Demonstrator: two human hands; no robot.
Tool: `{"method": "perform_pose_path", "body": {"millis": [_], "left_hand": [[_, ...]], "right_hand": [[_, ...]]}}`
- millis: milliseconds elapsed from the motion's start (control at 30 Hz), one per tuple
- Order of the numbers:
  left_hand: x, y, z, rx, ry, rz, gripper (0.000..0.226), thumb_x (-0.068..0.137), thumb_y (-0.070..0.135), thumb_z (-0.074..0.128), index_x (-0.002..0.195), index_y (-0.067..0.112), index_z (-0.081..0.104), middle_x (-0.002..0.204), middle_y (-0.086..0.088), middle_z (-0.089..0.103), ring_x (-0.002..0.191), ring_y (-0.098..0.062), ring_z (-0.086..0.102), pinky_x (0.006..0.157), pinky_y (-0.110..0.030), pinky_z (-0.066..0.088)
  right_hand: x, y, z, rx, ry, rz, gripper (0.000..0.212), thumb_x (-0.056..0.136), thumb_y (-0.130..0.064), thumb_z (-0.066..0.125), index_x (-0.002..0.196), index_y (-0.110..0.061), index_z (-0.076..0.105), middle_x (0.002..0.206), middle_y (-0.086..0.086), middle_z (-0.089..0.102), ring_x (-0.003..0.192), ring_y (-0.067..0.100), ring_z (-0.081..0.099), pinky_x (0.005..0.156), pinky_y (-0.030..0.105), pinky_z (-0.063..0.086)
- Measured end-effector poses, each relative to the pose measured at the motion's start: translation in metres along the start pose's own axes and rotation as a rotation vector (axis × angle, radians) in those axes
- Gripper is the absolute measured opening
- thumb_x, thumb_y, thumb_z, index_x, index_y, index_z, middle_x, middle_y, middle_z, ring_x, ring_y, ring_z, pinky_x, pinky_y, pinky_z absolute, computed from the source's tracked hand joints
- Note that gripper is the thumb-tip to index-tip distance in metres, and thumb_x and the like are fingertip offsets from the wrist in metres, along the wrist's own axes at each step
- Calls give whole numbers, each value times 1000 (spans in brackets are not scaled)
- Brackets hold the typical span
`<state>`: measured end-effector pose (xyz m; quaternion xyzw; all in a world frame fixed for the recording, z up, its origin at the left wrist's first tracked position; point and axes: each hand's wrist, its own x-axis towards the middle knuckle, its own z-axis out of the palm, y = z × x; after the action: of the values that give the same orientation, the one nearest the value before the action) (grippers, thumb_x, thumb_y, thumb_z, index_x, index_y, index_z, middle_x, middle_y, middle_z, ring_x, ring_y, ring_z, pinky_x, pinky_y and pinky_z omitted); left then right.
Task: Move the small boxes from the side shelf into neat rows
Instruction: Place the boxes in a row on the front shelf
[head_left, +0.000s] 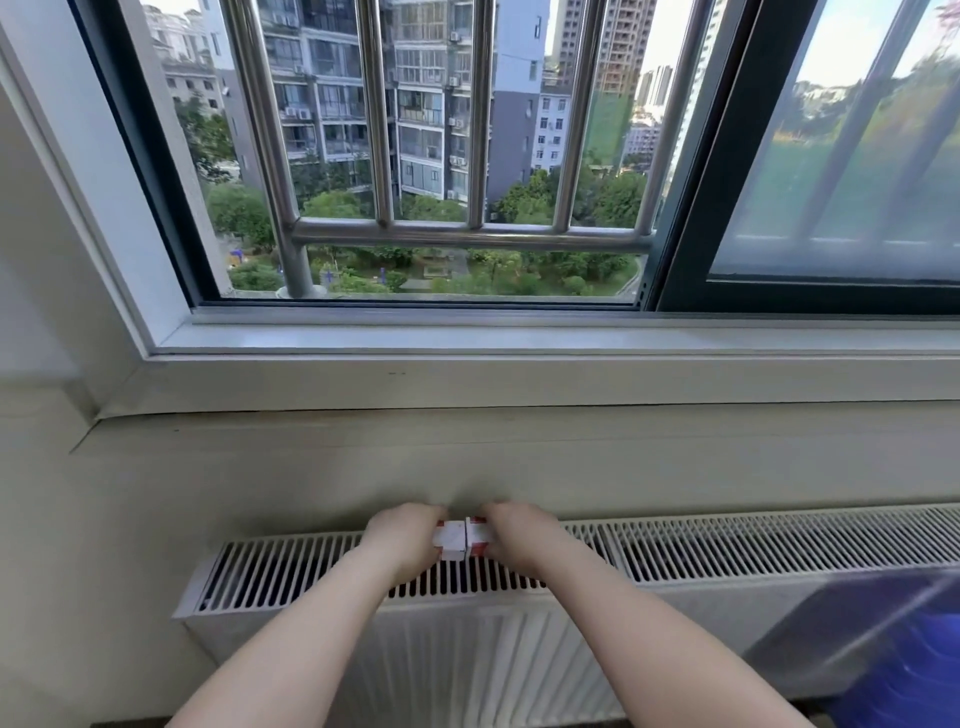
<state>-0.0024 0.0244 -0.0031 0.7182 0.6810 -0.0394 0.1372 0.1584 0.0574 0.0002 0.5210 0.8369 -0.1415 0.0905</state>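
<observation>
Bright daylight floods through the window (441, 156), straight frames bowing at the edges (wide-angle), lower right corner blurred.

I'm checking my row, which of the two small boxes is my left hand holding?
The left box, mostly white-faced with red corners. The left hand grips it, while the right hand holds the other box pressed beside it, above the radiator grille.

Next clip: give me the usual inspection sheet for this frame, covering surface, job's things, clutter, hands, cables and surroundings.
Surface: white slotted radiator top, under the window.
Job's things: two small white boxes with red corners, side by side and touching, held over the grille.
Clutter: blurred blue object at lower right, cannot identify.
Hands: left hand holds the left box in its grip; right hand holds the right box.
Cables: nothing seen.
Surroundings: pale window sill, steel window bars, apartment blocks and trees outside.
</observation>
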Motion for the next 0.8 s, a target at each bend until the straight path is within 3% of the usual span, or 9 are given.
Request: {"method": "perform_pose_path", "body": {"millis": [400,800], "left_hand": [[-50,0,-111,-56,28,-24,32,91,27,52,123,23,48,129,3,53,117,-22,53,88,-34,45],[-93,-20,-163,-38,124,-41,32,93,29,52,125,23,48,129,3,53,117,-21,52,90,-33,43]], "right_hand": [[-45,-22,-102,11,76,-70,33,90,-31,56,118,-14,51,120,8,54,110,30,56,84,35,45],[-66,-68,-157,-19,145,-137,44,91,-38,59,128,-16,51,126,6,54,114,28,55,92,37,45]]}}
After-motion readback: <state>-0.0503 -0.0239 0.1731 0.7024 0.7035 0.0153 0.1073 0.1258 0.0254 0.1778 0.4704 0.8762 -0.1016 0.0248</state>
